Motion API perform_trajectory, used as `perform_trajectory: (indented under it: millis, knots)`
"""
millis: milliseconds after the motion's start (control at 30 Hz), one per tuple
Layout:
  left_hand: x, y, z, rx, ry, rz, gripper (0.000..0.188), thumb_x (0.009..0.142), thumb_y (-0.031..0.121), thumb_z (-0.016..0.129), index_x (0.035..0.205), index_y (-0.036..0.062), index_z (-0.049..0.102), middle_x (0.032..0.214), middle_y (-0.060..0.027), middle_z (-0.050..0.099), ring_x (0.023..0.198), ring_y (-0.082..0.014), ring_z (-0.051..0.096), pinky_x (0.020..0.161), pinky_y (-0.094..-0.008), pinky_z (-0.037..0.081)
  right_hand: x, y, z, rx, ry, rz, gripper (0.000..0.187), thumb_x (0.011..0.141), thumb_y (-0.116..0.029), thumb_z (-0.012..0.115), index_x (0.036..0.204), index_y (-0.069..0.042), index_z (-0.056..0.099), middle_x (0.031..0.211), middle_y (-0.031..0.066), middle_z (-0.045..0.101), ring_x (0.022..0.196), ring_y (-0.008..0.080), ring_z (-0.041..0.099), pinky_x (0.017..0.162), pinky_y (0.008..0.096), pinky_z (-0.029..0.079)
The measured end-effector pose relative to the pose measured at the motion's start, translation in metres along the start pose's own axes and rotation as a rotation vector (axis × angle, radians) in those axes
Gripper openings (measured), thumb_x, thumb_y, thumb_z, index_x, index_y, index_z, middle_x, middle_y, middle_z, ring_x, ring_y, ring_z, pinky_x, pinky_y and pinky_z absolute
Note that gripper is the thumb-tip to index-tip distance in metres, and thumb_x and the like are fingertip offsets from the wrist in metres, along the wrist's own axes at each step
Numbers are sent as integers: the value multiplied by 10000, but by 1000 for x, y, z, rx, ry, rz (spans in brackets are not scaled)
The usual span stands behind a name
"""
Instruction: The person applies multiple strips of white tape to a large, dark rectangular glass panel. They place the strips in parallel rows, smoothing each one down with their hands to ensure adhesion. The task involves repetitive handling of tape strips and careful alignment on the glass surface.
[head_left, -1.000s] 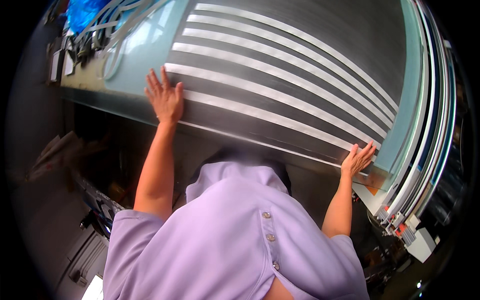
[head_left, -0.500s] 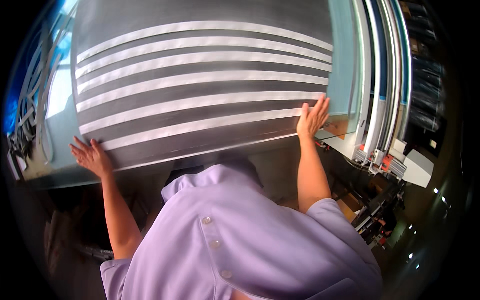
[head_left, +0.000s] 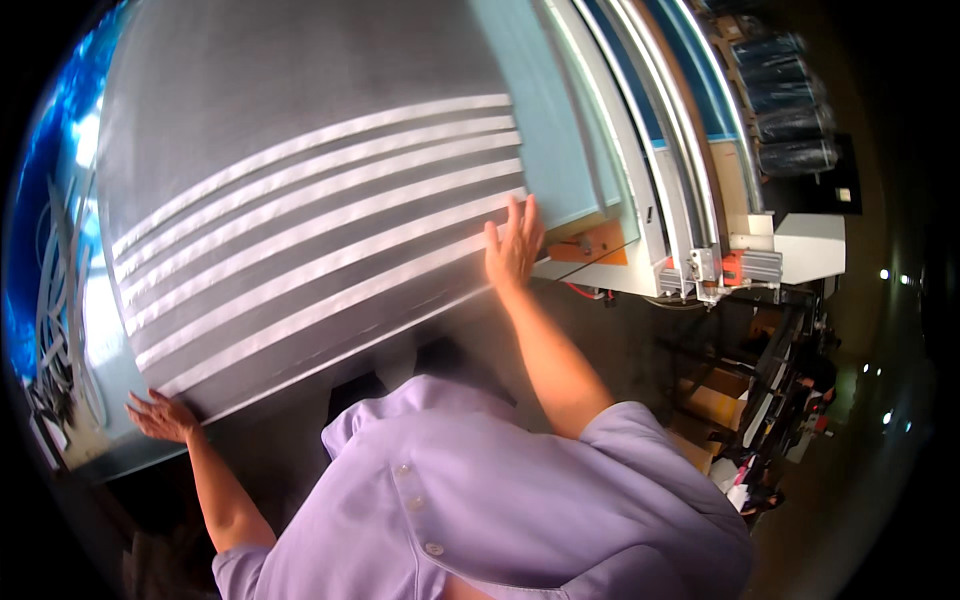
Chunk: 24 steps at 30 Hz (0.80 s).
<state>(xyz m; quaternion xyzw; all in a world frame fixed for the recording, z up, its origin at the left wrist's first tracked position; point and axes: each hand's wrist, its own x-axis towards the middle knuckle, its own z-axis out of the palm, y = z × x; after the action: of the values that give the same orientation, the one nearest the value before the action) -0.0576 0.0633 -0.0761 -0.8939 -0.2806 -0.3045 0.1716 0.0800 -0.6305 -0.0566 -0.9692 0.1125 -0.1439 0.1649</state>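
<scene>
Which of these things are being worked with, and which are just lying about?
In use:
white-striped grey sheet
left hand and right hand, at its near corners
pale blue-green tabletop beneath it

Seemingly lying about:
loose pale strips, left
crumpled blue plastic, left
dark wrapped rolls, upper right

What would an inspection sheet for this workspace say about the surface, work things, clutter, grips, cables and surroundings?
Surface: pale blue-green table, partly covered.
Work things: dark grey striped sheet spread on the table.
Clutter: loose pale strips and crumpled blue plastic at the left.
Grips: left grip open at the sheet's near left corner; right grip open at its right edge; neither visibly holding anything.
Cables: thin red cable below the table's right side; ends unclear.
Surroundings: metal rails at the right, dark wrapped bundles beyond.
</scene>
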Motion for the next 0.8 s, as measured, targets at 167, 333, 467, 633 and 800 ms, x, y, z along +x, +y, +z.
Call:
perform_trajectory:
  millis: [167, 333, 467, 633, 800]
  knots:
    - [-42, 74, -45, -144, -8, -54, 484, 1035, 346, 508, 1460, 119, 462, 1497, -178, 435, 1373, -355, 411, 1108, -490, 314, 16, 68, -11, 201, 448, 130, 112, 933, -84, 614, 1022, -16, 617, 1241, 186, 536, 1115, 353, 531, 954, 453, 421]
    - [-77, 220, -154, -470, -298, 92, 540, 991, 210, 537, 1498, 85, 400, 1554, -189, 343, 1431, -378, 312, 1153, -500, 242, 55, 182, -38, 89, 660, 565, 84, 897, -100, 685, 905, -19, 665, 922, 130, 637, 853, 304, 615, 798, 417, 509]
    - [-88, 255, -175, -478, -317, 153, 546, 1012, 260, 493, 1514, 87, 371, 1577, -186, 291, 1451, -372, 276, 1171, -493, 216, 65, 210, -47, 256, 369, 604, 218, 827, -123, 770, 983, 2, 684, 999, 150, 661, 911, 321, 631, 805, 436, 497]
    - [-90, 257, -168, -435, -308, 107, 546, 1011, 267, 498, 1507, 77, 372, 1579, -185, 281, 1445, -379, 281, 1175, -495, 220, 58, 224, -39, 173, 373, 477, 228, 795, -149, 804, 952, -16, 705, 940, 114, 660, 862, 286, 644, 772, 411, 525]
    - [-93, 252, -172, -409, -319, 67, 529, 1001, 240, 519, 1483, 59, 397, 1566, -193, 301, 1435, -387, 296, 1171, -489, 238, 71, 210, -47, 162, 282, 568, 227, 770, -184, 817, 875, -25, 695, 896, 128, 656, 848, 292, 643, 751, 411, 516]
